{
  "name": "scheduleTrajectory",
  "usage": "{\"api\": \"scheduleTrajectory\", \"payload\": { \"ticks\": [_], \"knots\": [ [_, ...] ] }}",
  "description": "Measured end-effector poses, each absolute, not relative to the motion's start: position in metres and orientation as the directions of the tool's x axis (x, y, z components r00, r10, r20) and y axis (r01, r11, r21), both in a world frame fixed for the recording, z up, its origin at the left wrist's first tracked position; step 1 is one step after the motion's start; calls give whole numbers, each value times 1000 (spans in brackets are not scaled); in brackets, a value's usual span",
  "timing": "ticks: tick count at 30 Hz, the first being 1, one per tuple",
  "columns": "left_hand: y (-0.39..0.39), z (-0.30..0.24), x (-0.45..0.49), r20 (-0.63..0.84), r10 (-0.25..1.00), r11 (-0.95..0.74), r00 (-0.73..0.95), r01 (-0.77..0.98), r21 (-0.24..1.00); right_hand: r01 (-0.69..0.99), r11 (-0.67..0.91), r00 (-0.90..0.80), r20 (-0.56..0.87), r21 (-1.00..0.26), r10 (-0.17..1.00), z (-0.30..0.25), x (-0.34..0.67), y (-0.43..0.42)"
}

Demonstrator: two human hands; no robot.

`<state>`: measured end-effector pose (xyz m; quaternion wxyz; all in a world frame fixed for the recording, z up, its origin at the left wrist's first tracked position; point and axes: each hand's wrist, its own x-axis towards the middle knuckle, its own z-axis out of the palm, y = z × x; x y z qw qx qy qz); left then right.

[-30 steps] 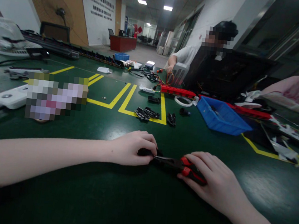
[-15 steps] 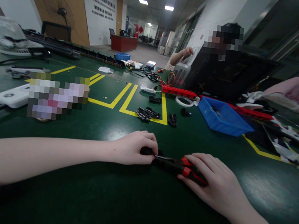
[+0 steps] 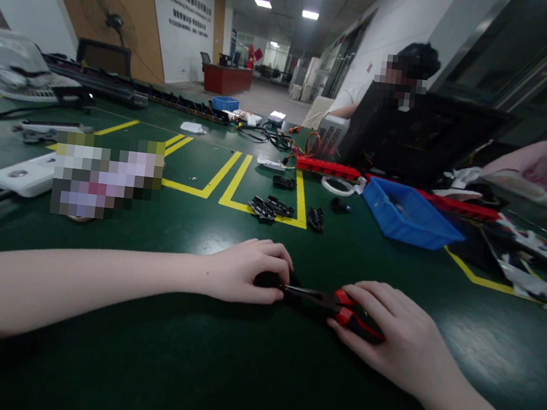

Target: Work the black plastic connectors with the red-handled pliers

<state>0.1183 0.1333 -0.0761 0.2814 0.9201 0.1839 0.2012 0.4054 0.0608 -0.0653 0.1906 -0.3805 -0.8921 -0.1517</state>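
My left hand (image 3: pixel 246 269) rests on the green table (image 3: pixel 186 366), fingers curled round a small black part (image 3: pixel 269 279) that is mostly hidden under them. My right hand (image 3: pixel 390 333) is closed round the red and black handles of a pair of pliers (image 3: pixel 329 302). The pliers lie low over the table and their dark jaws point left, meeting the black part at my left fingertips.
Several loose black parts (image 3: pixel 273 207) lie on the yellow floor-style lines (image 3: pixel 237 181) farther back. A blue bin (image 3: pixel 408 214), a tape roll (image 3: pixel 335 185) and a red strip (image 3: pixel 324 167) stand at the right. Two other people sit behind the table at the right.
My hands and the pliers have barely moved. The person at the back raised an arm, then lowered it out of sight.
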Motion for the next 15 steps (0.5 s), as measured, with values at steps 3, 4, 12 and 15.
{"api": "scheduleTrajectory", "payload": {
  "ticks": [3,4,12,15],
  "knots": [
    [132,-77,117,249,433,-808,866,251,533,734,665,-645,447,136,621,-65,407,61],
    [132,-77,117,254,433,-811,865,250,529,734,665,-646,444,138,621,-66,408,62],
    [135,-80,117,292,440,-777,849,198,597,745,655,-635,431,123,641,-68,411,63],
    [136,-80,116,302,437,-781,847,191,594,744,655,-639,428,131,639,-68,409,62]
  ]
}}
